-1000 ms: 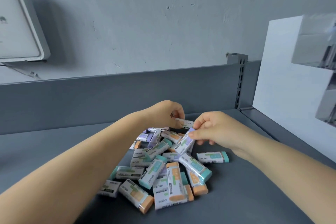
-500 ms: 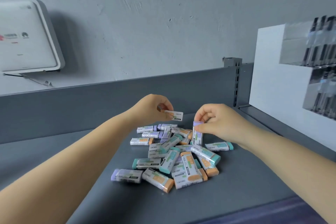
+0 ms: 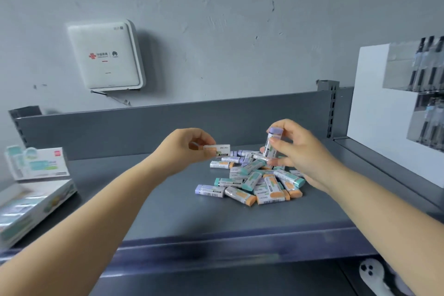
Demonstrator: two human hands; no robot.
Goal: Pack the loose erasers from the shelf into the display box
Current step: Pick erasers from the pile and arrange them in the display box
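Several loose erasers (image 3: 254, 181) in white sleeves with orange, teal or purple ends lie in a heap on the grey shelf (image 3: 182, 214). My left hand (image 3: 183, 149) pinches one eraser (image 3: 217, 150) flat, just left of and above the heap. My right hand (image 3: 296, 149) holds a purple-ended eraser (image 3: 271, 143) upright over the heap's far side. The display box (image 3: 33, 202), white with teal print and a raised header card, lies open at the far left of the shelf.
The shelf has a grey back panel (image 3: 168, 122) and a front lip (image 3: 216, 245). A white board with clear pen holders (image 3: 394, 113) stands at the right. A white router (image 3: 107, 55) hangs on the wall behind.
Both hands have lifted their erasers up off the heap. The view has pulled back and swung left, bringing the display box and the shelf's front lip into sight.
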